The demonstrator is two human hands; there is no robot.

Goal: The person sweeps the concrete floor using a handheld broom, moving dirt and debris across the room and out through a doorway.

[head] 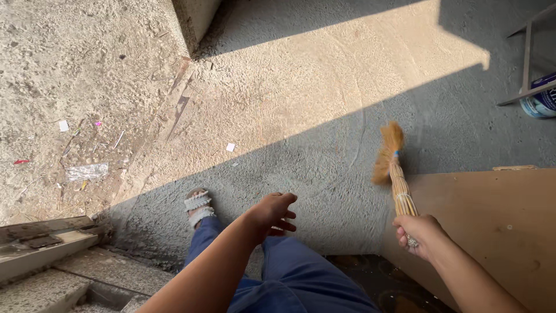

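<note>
My right hand grips the bound handle of a short straw broom, whose bristle head points up and away over the grey concrete floor. My left hand hangs free above my knee with its fingers loosely spread, holding nothing. Below it are my blue trousers and my foot in a grey sandal, planted on the floor.
A plywood board lies at the right, partly under my right arm. Litter and a plastic wrapper lie on rough sandy ground at the left. A concrete step sits at the lower left. A metal frame and a can stand at the upper right.
</note>
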